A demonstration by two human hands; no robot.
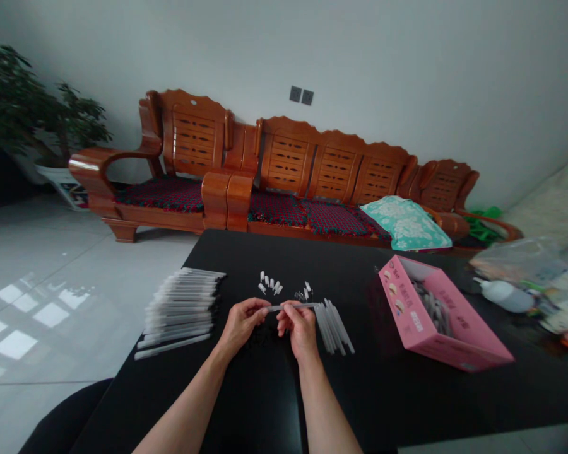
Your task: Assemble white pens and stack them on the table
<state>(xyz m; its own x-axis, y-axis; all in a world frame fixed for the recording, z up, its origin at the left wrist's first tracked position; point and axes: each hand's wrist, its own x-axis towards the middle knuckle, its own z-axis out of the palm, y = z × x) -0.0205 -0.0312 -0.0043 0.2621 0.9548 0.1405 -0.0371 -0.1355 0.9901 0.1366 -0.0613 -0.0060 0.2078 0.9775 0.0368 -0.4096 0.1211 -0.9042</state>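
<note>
Fingers of left hand (244, 318) and right hand (300, 323) pinched closed on a slender tube (275, 308), held nearly level over a black table (350, 258), small white pieces (267, 281) laid out just beyond

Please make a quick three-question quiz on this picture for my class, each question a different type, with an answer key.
1. True or false: the pink box on the black table is open at the top.

2. Multiple choice: what do the left hand and right hand hold between them?
A) a teal cushion
B) a slender pale rod
C) a potted plant

3. Fill in the blank, from the person's own side: the larger group of pale rods lies to the ____ of both hands.

Key: 1. True. 2. B. 3. Left.
</note>
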